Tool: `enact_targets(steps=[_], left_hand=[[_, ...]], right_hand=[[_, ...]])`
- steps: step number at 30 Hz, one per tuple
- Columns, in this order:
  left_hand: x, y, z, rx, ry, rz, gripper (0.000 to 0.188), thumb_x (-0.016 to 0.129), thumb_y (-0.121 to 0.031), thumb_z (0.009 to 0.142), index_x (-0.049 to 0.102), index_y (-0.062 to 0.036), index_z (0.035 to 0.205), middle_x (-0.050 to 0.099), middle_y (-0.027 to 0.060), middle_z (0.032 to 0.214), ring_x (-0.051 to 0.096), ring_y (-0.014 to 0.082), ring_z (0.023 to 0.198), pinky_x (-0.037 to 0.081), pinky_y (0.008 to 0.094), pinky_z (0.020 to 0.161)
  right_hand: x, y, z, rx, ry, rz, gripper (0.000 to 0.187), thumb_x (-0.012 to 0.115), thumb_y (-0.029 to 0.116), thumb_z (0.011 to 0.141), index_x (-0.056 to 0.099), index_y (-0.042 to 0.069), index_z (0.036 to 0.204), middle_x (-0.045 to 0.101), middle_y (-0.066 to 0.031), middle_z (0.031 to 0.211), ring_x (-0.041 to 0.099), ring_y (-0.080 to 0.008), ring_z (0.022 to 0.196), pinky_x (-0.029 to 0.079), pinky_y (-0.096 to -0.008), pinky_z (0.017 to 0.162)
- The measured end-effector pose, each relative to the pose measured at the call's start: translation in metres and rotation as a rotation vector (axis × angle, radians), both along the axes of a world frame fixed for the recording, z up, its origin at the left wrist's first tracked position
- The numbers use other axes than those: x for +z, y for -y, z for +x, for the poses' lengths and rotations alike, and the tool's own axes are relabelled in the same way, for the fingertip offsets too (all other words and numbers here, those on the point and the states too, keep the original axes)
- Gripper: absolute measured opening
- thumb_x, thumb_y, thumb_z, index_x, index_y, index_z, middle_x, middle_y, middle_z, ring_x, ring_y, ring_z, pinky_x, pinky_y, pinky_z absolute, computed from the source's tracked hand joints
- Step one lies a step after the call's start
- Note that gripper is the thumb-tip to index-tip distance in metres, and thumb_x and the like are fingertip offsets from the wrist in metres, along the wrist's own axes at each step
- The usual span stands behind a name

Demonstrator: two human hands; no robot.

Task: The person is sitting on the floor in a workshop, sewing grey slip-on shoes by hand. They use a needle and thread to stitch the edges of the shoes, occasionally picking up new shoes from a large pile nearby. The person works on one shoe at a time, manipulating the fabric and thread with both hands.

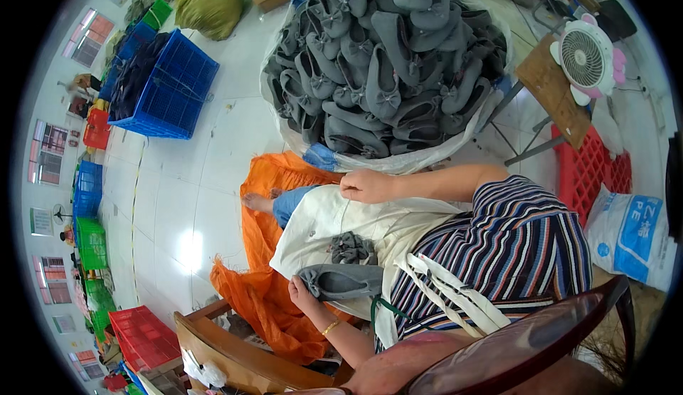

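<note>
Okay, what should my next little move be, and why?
I'd probably bring your right hand over to the grey shoe. Your left hand is holding that shoe at its toe end, while the right is apart from it with its fingers drawn together. Whether those fingers pinch a thread is too fine to tell.
</note>
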State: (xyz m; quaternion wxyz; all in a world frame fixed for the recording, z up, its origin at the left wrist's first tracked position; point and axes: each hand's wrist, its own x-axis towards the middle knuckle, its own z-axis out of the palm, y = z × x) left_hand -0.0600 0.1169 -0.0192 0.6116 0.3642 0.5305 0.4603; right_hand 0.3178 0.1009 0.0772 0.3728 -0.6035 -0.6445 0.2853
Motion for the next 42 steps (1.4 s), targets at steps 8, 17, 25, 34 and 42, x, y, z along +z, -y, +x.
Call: enact_targets(steps=[8, 17, 25, 34, 42], left_hand=[[0.014, 0.014, -0.001, 0.048, 0.01, -0.041, 0.024, 0.058, -0.021, 0.102, 0.062, 0.002, 0.103, 0.063, 0.0021, 0.091, 0.057, 0.0102, 0.08, 0.048, 0.0261, 0.074], [-0.001, 0.006, -0.006, 0.116, 0.029, -0.053, 0.024, 0.053, -0.023, 0.105, 0.063, -0.0015, 0.103, 0.062, -0.0019, 0.088, 0.054, 0.0067, 0.078, 0.046, 0.024, 0.07], [0.019, 0.018, -0.007, 0.214, 0.178, -0.09, 0.029, 0.045, -0.01, 0.1, 0.055, 0.0014, 0.124, 0.062, 0.0065, 0.11, 0.06, 0.0143, 0.096, 0.05, 0.028, 0.088], [-0.001, 0.02, -0.013, 0.18, -0.033, 0.044, 0.034, 0.052, -0.013, 0.102, 0.057, 0.0028, 0.132, 0.063, 0.0069, 0.116, 0.059, 0.0144, 0.104, 0.047, 0.0272, 0.093], [-0.01, 0.017, -0.013, 0.273, -0.251, 0.191, 0.035, 0.049, -0.024, 0.104, 0.065, 0.0043, 0.118, 0.064, 0.0161, 0.118, 0.06, 0.0238, 0.11, 0.045, 0.0348, 0.098]], right_hand=[[-0.01, 0.002, -0.024, 0.121, -0.04, -0.092, 0.018, 0.061, 0.02, 0.092, 0.064, 0.001, 0.092, 0.066, -0.0166, 0.089, 0.065, -0.0341, 0.086, 0.05, -0.0419, 0.076], [-0.013, 0.007, -0.045, 0.099, -0.014, -0.108, 0.019, 0.062, 0.018, 0.092, 0.065, 0.0, 0.095, 0.066, -0.0185, 0.09, 0.065, -0.034, 0.086, 0.05, -0.0401, 0.075], [-0.013, 0.007, -0.061, 0.15, -0.04, -0.22, 0.017, 0.064, 0.015, 0.092, 0.064, -0.002, 0.092, 0.065, -0.0146, 0.084, 0.063, -0.0254, 0.074, 0.049, -0.0357, 0.069], [0.001, 0.001, -0.08, 0.195, -0.019, -0.245, 0.017, 0.064, 0.015, 0.092, 0.064, -0.002, 0.093, 0.064, -0.0133, 0.084, 0.06, -0.0215, 0.071, 0.048, -0.0341, 0.067], [-0.004, -0.015, -0.103, 0.312, 0.047, -0.101, 0.016, 0.064, 0.016, 0.092, 0.063, 0.0, 0.091, 0.063, -0.0151, 0.084, 0.06, -0.0266, 0.071, 0.047, -0.0348, 0.066]])
